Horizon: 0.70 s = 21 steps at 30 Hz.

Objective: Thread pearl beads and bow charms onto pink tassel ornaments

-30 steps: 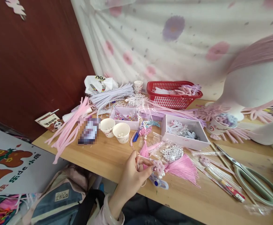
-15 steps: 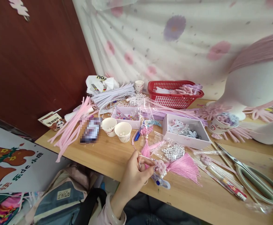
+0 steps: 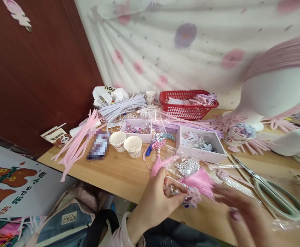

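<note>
Near the table's front edge my left hand (image 3: 162, 202) is closed, pinching a pink chenille flower ornament (image 3: 194, 196) with white beads and a dark blue gem. A white cord (image 3: 174, 179) loops over its fingers, and several pearly beads show inside the grip. My right hand (image 3: 252, 212), blurred by motion, is at the lower right, apart from the ornament. Its thumb and fingers look stretched and spread, with nothing visible between them. Just behind the hands lie a pink tassel (image 3: 200, 181) and a bag of white pearl beads (image 3: 188, 167).
Large scissors (image 3: 273, 192) lie at the right. Behind stand two paper cups (image 3: 133, 146), a lilac box of parts (image 3: 203, 151), a smaller bead box (image 3: 136, 137) and a red basket (image 3: 186, 111). Pink chenille stems (image 3: 75, 144) spread at the left; a white mannequin head (image 3: 275, 82) stands back right.
My right hand has come into view from the right. My left hand has moved slightly right with the ornament, which is turned differently. The view has shifted a little.
</note>
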Each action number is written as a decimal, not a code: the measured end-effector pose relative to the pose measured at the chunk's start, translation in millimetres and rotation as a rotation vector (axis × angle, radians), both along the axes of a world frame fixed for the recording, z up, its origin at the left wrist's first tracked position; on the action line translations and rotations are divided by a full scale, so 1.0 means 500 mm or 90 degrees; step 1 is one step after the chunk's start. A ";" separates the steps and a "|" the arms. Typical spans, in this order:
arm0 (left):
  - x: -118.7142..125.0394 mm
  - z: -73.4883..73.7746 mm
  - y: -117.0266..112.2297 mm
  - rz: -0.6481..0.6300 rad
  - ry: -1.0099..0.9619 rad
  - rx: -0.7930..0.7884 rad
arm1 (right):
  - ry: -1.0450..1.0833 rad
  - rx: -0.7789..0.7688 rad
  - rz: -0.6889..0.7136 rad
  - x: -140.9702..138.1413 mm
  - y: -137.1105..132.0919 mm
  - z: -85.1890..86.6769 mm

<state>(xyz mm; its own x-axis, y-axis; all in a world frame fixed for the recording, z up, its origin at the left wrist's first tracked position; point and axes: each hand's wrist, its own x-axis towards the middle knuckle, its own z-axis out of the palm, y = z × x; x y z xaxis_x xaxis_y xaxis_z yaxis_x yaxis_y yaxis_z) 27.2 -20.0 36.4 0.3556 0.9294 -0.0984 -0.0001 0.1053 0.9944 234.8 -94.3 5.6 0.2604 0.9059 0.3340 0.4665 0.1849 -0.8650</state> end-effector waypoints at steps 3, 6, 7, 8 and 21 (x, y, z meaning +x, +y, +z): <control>0.013 0.037 0.013 -0.013 0.038 0.072 | 0.109 -0.120 0.139 -0.060 0.070 0.035; 0.012 0.077 0.038 -0.023 0.160 0.190 | 0.162 -0.152 0.155 -0.095 0.116 0.072; 0.009 0.091 0.048 -0.027 0.209 0.235 | 0.176 -0.149 0.154 -0.098 0.124 0.082; 0.006 0.105 0.058 -0.029 0.252 0.277 | 0.187 -0.146 0.158 -0.098 0.131 0.091; -0.025 0.217 0.145 -0.181 0.370 0.408 | 0.478 -0.198 0.413 -0.092 0.160 0.100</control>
